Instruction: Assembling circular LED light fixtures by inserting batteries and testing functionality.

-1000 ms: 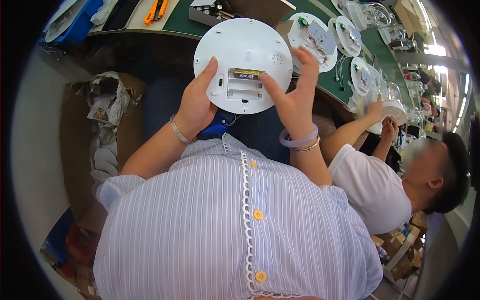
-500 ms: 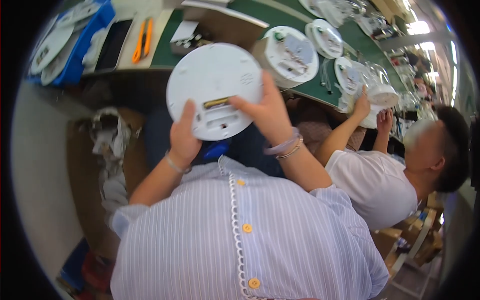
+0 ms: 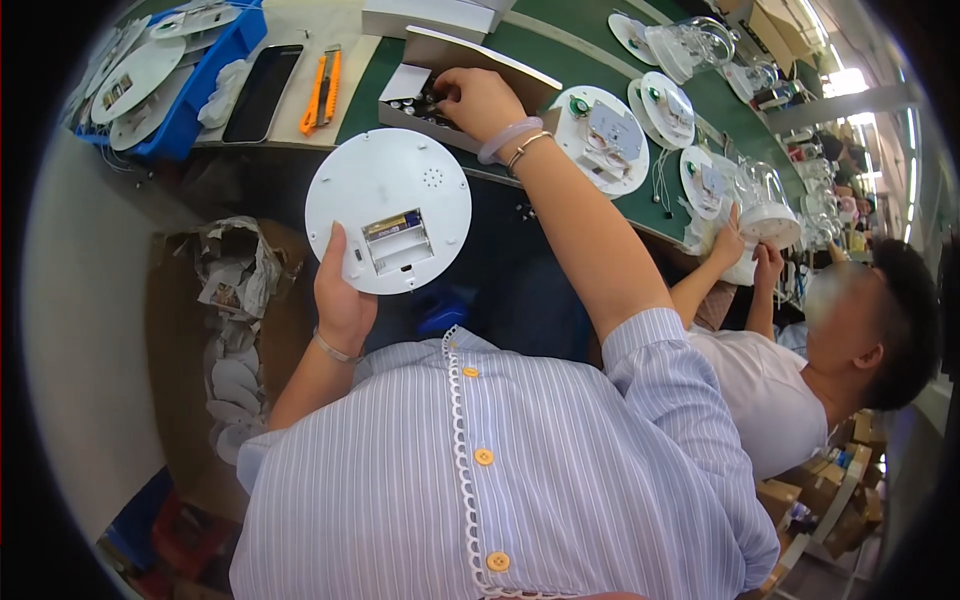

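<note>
My left hand [image 3: 343, 285] grips the lower left edge of a round white base [image 3: 333, 207], thumb on its upper face. That face has small holes, a cluster of speaker holes and an uncovered battery compartment. One dark and gold battery [image 3: 394, 226] lies along the compartment's upper side; the slot below it shows bare white. My right hand [image 3: 484, 100] reaches into an open cardboard box [image 3: 430, 128] on the bench, its fingers curled together among small dark cylinders with silvery ends. Whatever is between the fingertips is hidden.
On the bench are an orange utility knife [image 3: 321, 92], a black phone [image 3: 264, 93] and a blue bin [image 3: 190, 135] of white discs. Further right are opened bases with wiring [image 3: 606, 140] and clear domes [image 3: 680, 50]. A co-worker [image 3: 760, 390] handles a domed piece at right. A carton [image 3: 180, 330] stands lower left.
My right hand has let go of the round base and moved up into the box. The left hand still holds the base, now slightly lower and to the left, with the battery seated in its compartment.
</note>
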A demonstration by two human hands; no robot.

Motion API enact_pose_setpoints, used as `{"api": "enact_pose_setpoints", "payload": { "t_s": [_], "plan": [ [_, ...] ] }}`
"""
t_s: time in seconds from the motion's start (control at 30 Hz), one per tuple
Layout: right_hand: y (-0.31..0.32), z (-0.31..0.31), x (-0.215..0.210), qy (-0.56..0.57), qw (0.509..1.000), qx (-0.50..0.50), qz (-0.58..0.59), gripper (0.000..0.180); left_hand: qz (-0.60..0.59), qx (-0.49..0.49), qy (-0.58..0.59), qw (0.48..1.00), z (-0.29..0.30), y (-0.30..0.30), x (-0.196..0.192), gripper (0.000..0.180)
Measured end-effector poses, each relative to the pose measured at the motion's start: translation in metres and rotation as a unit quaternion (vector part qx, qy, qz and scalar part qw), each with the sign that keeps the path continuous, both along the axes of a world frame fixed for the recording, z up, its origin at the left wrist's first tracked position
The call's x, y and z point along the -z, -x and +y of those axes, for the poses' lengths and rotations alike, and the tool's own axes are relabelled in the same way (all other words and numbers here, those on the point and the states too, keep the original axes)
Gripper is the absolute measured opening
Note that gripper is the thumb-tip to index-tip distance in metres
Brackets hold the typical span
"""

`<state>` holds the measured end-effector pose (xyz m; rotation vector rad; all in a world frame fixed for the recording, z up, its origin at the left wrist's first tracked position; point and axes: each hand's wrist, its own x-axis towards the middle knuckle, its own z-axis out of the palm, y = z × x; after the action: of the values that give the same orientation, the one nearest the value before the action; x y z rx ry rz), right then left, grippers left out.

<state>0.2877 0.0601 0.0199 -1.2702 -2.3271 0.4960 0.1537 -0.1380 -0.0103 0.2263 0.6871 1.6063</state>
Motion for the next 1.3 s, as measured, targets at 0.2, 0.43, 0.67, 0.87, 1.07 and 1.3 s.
{"api": "enact_pose_setpoints", "payload": {
  "t_s": [0.2, 0.43, 0.67, 0.87, 1.07, 1.3],
  "plan": [
    [0.008, 0.005, 0.011, 0.035, 0.999, -0.028, -0.023, 0.026, 0.010, -0.001, 0.014, 1.000, -0.002, 0.007, 0.003, 0.038],
    [0.017, 0.001, 0.011, 0.219, 0.963, 0.047, 0.149, 0.026, 0.002, 0.007, 0.008, 1.000, -0.005, 0.005, 0.004, 0.038],
    [0.002, -0.008, 0.011, -0.072, 0.980, 0.071, 0.171, 0.020, 0.003, -0.016, 0.011, 1.000, 0.001, 0.001, -0.006, 0.038],
    [-0.038, -0.095, -0.024, 0.164, 0.840, 0.002, 0.517, 0.019, 0.024, 0.011, -0.005, 1.000, 0.004, -0.006, -0.008, 0.039],
    [-0.072, -0.157, -0.016, 0.295, 0.761, 0.042, 0.576, 0.021, -0.014, 0.082, -0.011, 0.996, 0.005, -0.030, -0.009, 0.039],
    [-0.083, -0.168, -0.018, 0.277, 0.822, 0.045, 0.496, 0.028, -0.001, 0.118, -0.029, 0.993, 0.010, -0.043, -0.012, 0.039]
  ]
}}
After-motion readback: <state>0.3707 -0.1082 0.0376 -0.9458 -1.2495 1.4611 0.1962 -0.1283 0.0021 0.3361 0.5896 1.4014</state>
